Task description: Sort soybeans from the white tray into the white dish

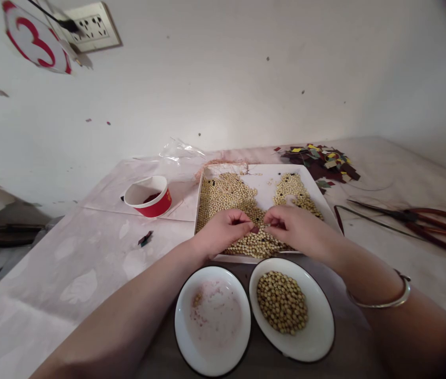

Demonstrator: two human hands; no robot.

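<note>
A smooth white wall (223, 79), flecked with dark specks, backs a table draped in creased, pale pinkish cloth (100, 252). On it lies a shallow rectangular white tray (264, 184) with thin raised edges, its slick floor showing between two grainy spreads of beans. Dark scissors (424, 216) with brown looped handles lie to its right; leftward, a broad stretch of cloth gives elbow room. Just beside the near edge stand two glossy, dark-rimmed bowls: the left bowl (223, 331) has pinkish residue, the right bowl (319, 316) tan beans. Flat, angular scraps (321, 160) heap behind. Over the tray, the left hand (228, 229) pinches a small dark chip (255, 229); the right hand (289, 223) curls its fingertips close by, its grip impossible to tell. A red-and-white cup (157, 206) stands left of the tray. Smallest are the round, cream-coloured beans (226, 192).
</note>
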